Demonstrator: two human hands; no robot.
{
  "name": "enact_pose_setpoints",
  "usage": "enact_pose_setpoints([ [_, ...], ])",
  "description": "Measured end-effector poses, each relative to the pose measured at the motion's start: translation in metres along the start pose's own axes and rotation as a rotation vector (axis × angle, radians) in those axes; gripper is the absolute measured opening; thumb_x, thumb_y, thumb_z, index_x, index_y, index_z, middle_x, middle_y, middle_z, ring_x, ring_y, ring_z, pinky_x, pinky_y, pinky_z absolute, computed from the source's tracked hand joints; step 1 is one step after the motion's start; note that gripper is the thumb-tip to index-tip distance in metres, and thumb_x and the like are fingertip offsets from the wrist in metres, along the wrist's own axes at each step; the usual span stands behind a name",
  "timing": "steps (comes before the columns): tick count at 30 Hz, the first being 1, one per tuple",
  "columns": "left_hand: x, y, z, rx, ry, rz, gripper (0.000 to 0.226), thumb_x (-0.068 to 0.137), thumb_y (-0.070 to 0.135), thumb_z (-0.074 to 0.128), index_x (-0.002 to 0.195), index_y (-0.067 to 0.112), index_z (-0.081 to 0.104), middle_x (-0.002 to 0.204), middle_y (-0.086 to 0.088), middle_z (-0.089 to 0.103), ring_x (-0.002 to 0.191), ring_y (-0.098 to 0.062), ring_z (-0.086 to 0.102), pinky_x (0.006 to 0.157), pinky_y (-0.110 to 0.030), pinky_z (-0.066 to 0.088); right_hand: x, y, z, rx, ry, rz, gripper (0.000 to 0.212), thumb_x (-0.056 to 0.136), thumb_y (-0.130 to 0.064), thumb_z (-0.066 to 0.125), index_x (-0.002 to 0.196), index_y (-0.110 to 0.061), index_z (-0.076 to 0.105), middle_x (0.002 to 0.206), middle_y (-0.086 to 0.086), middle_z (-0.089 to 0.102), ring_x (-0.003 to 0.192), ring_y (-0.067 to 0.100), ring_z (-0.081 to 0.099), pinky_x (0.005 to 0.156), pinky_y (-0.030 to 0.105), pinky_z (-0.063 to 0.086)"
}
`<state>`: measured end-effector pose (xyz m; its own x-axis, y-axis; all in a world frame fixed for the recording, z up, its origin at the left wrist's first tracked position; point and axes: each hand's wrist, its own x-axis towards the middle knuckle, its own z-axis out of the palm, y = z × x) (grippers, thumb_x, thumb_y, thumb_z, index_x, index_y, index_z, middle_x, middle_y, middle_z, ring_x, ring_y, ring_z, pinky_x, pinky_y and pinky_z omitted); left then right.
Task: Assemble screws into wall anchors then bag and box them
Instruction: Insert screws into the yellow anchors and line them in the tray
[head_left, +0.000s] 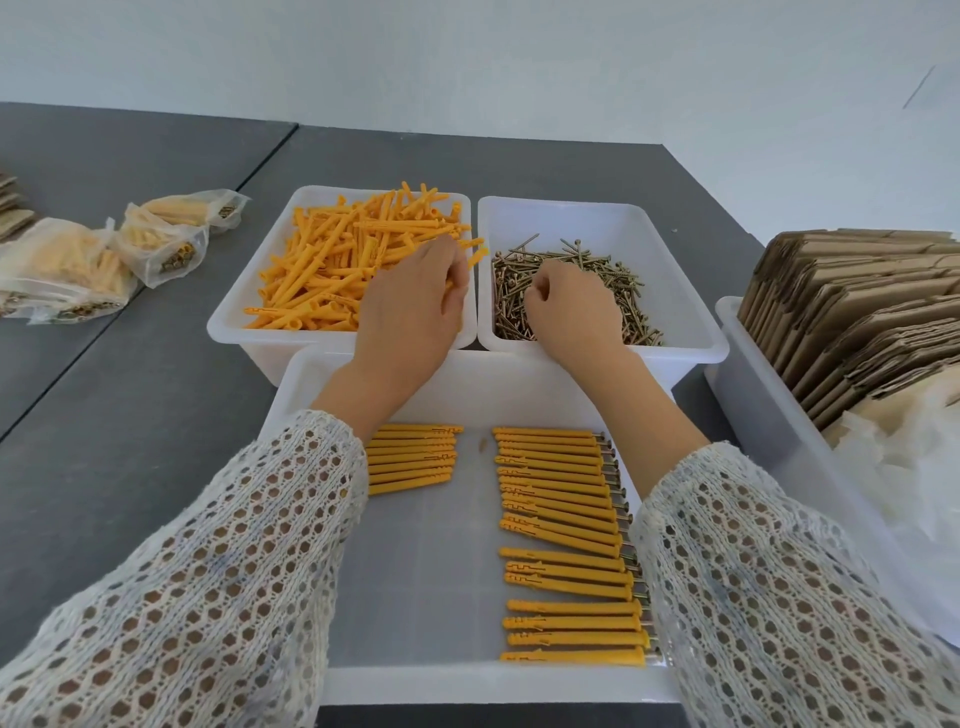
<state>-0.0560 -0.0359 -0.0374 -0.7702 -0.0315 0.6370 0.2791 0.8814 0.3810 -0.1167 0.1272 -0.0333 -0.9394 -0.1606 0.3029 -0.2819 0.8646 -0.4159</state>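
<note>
Near tray: shallow white plastic tray closest to the camera, carrying two rows of orange plastic wall anchors with screws in them, long row at right, shorter row at left.
Sleeves: white open-knit sleeves crossing over the tray on both sides.
Left hand: left hand over the right edge of the white bin of loose orange anchors, fingers curled round a few anchors.
Right hand: right hand down in the white bin of brass-coloured screws, fingers curled into the pile; whether a screw is pinched, cannot tell.
Hands together or apart: apart, one in each bin, bins touching side by side.
Left of table: clear plastic bags of finished anchors on the grey table.
Right side: white bin holding flattened brown cardboard boxes stood on edge, crumpled clear plastic just in front.
</note>
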Motion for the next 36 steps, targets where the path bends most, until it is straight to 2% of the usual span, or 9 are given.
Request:
enact_pose_setpoints([
  [4,0.000,-0.001,0.002,-0.110,-0.043,-0.042,0.014,0.097,0.001,0.041,0.096,0.015,0.046,0.075,0.002,0.059,0.060,-0.021,0.055,0.056,-0.052,0.047,0.000,-0.005,-0.002,0.091,0.057,-0.002,0.021,0.092,-0.004,0.042,0.100,-0.013,0.059,0.084,0.004,0.062,0.072,0.024,0.057,0.059,0.033,0.044],
  [7,0.001,-0.002,0.003,-0.089,-0.047,-0.072,0.014,0.099,0.006,0.040,0.110,0.015,0.044,0.075,-0.002,0.061,0.057,-0.022,0.056,0.052,-0.051,0.049,0.000,-0.012,-0.002,0.380,0.040,0.039,0.021,0.092,0.002,0.039,0.106,-0.010,0.050,0.089,0.013,0.064,0.072,0.026,0.056,0.066,0.043,0.049],
  [9,0.001,-0.004,0.004,-0.065,-0.052,-0.067,0.025,0.100,0.007,0.041,0.124,0.016,0.042,0.073,-0.001,0.060,0.056,-0.018,0.055,0.047,-0.042,0.045,-0.002,-0.018,-0.003,0.545,0.017,0.062,0.021,0.091,0.005,0.039,0.105,-0.010,0.044,0.093,0.022,0.064,0.067,0.024,0.052,0.065,0.044,0.050],
  [13,0.003,-0.006,0.005,-0.011,-0.085,-0.065,0.030,0.105,0.013,0.038,0.133,0.017,0.046,0.070,0.008,0.052,0.059,-0.013,0.050,0.050,-0.033,0.037,-0.006,-0.027,-0.005,0.625,0.041,0.029,0.017,0.091,-0.001,0.048,0.103,-0.013,0.050,0.077,0.008,0.060,0.063,0.013,0.051,0.060,0.029,0.042],
  [17,0.002,-0.005,0.002,-0.008,-0.105,-0.069,0.027,0.108,0.025,0.035,0.111,0.013,0.059,0.081,0.001,0.060,0.072,-0.022,0.055,0.058,-0.038,0.040,-0.008,-0.033,-0.012,0.721,0.047,0.039,0.016,0.090,-0.004,0.055,0.087,-0.016,0.065,0.072,0.001,0.063,0.055,0.007,0.053,0.056,0.023,0.043],
  [21,0.001,-0.003,0.001,0.067,-0.088,-0.099,0.034,0.108,0.033,0.032,0.089,0.014,0.054,0.073,-0.001,0.056,0.066,-0.023,0.051,0.052,-0.033,0.028,-0.009,-0.034,-0.020,1.046,-0.034,0.100,0.013,0.095,-0.004,0.057,0.090,-0.005,0.070,0.069,0.006,0.065,0.045,0.010,0.056,0.046,0.020,0.041],
  [27,0.001,0.001,-0.001,0.088,-0.073,-0.095,0.036,0.108,0.035,0.032,0.081,0.017,0.047,0.065,0.001,0.049,0.060,-0.022,0.046,0.051,-0.032,0.023,-0.010,-0.035,-0.019,1.144,0.122,0.130,0.033,0.106,-0.013,0.038,0.084,-0.006,0.061,0.062,0.005,0.059,0.040,0.008,0.053,0.043,0.020,0.043],
  [32,0.000,0.001,-0.002,0.099,-0.070,-0.050,0.032,0.108,0.035,0.034,0.081,0.020,0.042,0.063,0.003,0.045,0.058,-0.025,0.046,0.051,-0.032,0.026,-0.008,-0.033,-0.018,1.180,0.267,0.181,0.036,0.107,-0.017,0.034,0.086,-0.005,0.060,0.060,0.003,0.059,0.042,0.010,0.050,0.047,0.021,0.043],
  [36,0.000,0.000,-0.001,0.114,-0.076,-0.017,0.036,0.108,0.036,0.034,0.081,0.016,0.048,0.062,0.000,0.047,0.056,-0.024,0.045,0.049,-0.031,0.024,-0.007,-0.032,-0.020,1.270,0.168,0.233,0.038,0.108,-0.017,0.034,0.084,-0.004,0.061,0.058,0.002,0.057,0.041,0.010,0.047,0.046,0.021,0.043],
])
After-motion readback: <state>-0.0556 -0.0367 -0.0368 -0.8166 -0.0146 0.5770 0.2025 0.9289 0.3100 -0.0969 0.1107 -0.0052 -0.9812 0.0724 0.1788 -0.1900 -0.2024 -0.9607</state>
